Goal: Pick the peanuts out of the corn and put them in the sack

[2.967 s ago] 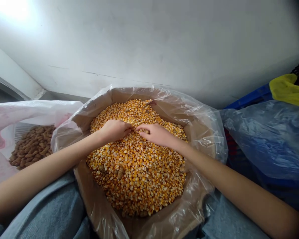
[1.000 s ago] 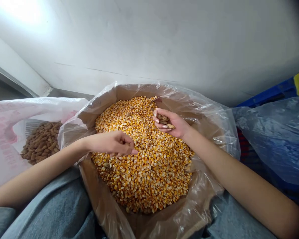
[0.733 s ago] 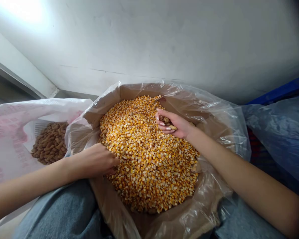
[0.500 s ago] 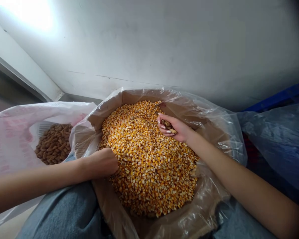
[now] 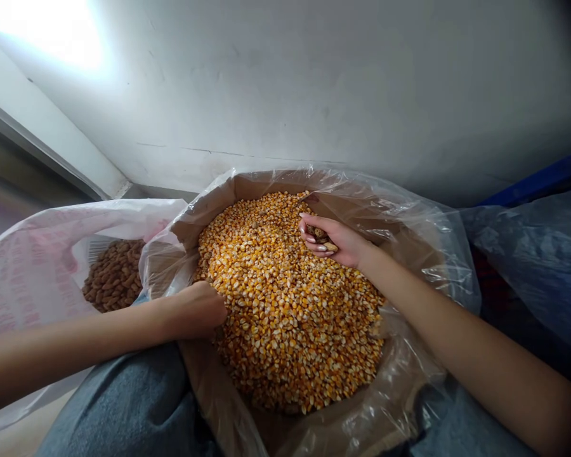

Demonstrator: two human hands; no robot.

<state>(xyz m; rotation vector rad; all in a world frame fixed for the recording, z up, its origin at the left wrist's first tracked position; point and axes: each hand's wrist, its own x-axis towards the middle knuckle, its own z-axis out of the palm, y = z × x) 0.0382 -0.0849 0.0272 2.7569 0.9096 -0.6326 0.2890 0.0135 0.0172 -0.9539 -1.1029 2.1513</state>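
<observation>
Head view: brown pods are heaped in a white plastic bag. The left hand is sunk into dried corn kernels in a plastic-lined cardboard box; its fingers are hidden, so its grip cannot be told. A small cluster of pods, uncountable and partly hidden, is grasped in the curled right hand, above the kernels.

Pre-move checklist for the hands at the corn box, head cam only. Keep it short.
Right hand grip closed on brown peanut pods: ok.
Left hand contents, fingers buried in the dried corn kernels: cannot tell.
Plastic liner folded out over the cardboard box: ok.
White plastic bag open beside the box, pile of pods showing: ok.
Other pods among the kernels: cannot tell.
</observation>
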